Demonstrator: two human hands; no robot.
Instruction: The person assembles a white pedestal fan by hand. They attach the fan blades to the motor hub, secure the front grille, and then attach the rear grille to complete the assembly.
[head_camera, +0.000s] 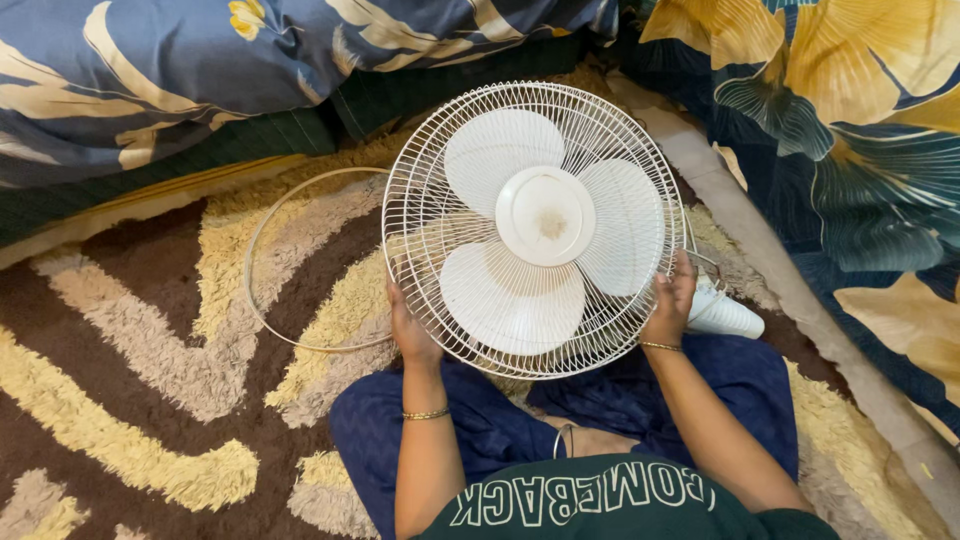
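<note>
A white fan head (535, 230) lies face up in front of me, with a round wire grille, three pale blades and a round hub in the middle. My left hand (410, 330) grips the grille's lower left rim. Gripping the lower right rim is my right hand (672, 298). Both wrists wear thin gold bangles. I sit cross-legged in blue trousers with the fan over my knees. A white fan body part (725, 315) pokes out under the grille beside my right hand.
A thin white plastic ring (262, 300) lies on the shaggy brown, cream and yellow rug (150, 400) to the left of the fan. Blue and yellow floral bedding (850, 130) borders the rug at the top and right.
</note>
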